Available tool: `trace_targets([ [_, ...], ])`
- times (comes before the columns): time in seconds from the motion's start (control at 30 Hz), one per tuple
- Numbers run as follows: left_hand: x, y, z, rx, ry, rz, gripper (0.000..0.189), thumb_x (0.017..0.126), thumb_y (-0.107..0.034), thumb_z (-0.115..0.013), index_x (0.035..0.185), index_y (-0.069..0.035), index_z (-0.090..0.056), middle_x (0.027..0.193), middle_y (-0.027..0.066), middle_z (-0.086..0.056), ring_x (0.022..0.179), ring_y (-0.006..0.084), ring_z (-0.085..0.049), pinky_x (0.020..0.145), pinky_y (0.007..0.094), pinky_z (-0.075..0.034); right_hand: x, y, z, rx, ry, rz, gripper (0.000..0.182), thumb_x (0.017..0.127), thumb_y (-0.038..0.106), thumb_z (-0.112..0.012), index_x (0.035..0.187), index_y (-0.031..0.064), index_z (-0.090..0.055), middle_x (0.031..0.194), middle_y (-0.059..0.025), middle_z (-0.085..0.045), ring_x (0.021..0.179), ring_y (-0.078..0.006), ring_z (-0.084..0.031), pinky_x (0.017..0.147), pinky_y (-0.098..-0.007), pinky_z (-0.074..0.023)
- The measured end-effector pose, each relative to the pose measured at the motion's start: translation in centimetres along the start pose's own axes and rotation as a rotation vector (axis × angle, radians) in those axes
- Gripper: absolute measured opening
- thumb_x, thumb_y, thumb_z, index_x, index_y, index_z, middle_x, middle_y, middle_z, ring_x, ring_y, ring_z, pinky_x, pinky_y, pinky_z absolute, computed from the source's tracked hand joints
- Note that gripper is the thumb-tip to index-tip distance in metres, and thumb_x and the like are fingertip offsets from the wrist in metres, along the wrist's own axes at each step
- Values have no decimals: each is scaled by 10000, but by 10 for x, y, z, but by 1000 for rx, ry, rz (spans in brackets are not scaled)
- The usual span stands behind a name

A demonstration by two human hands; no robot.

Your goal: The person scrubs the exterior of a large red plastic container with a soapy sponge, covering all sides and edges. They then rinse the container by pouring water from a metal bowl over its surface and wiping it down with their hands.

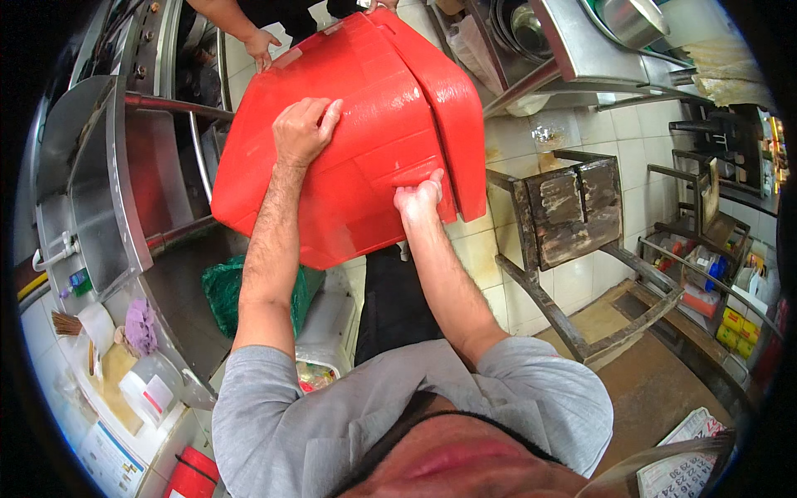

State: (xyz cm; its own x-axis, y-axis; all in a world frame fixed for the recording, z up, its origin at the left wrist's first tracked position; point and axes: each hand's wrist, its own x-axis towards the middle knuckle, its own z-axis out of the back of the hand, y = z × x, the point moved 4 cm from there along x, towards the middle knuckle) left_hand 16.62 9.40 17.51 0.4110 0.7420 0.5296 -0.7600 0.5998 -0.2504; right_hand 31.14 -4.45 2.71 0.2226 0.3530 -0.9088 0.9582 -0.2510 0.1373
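A large red plastic cooler box (348, 168), tilted before me, has a thick lid-like section (451, 106) along its right side, with a dark gap between. My left hand (305, 131) bears on the box's upper face, fingers bent over it and thumb apart. Lower and to the right, my right hand (420, 194) has its fingers hooked at a moulded recess beside the gap; the fingertips are partly hidden. Another person's hand (261, 48) holds the far left edge, and part of that person's other hand (383, 5) shows at the top.
On the left stands a stainless steel sink unit (118, 205). A green plastic bag (227, 295) and a light-coloured bin (330, 339) are below my left arm. To the right are a worn wooden chair (573, 211) and a steel counter (591, 56) bearing pots.
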Motion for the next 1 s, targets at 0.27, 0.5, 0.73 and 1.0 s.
trace_targets([
  [0.27,-53,18,8,458,63,236,492,805,-455,-626,1206,-171,-598,1245,12,-566,1143,230,-501,998,474,-328,6,3,-62,-78,86,59,547,989,469,-323,1362,79,-413,1421,-69,-419,1289,-259,-404,1098,-482,-281],
  [0.5,10,91,-4,400,29,234,535,813,-503,-600,1241,-183,-575,1226,9,-583,1119,217,-523,973,453,-359,19,-10,-108,-327,140,-114,350,880,370,-625,1093,98,-563,1083,-57,-589,1000,-197,-556,949,-436,-401],
  [0.73,70,156,-1,197,-9,204,492,797,-442,-649,1151,-106,-591,1140,74,-614,1081,251,-552,958,420,-388,15,74,-195,-1510,361,1532,553,840,396,-653,1241,56,-484,1218,-185,-485,1153,-348,-457,946,-477,-372],
  [1.0,83,218,-3,183,-74,270,478,778,-364,-705,1157,-112,-560,1213,75,-535,1146,271,-480,1013,527,-306,63,54,-243,-1874,238,1198,903,762,682,-571,1424,138,-288,1350,-213,-426,1232,-402,-405,1005,-554,-287],
])
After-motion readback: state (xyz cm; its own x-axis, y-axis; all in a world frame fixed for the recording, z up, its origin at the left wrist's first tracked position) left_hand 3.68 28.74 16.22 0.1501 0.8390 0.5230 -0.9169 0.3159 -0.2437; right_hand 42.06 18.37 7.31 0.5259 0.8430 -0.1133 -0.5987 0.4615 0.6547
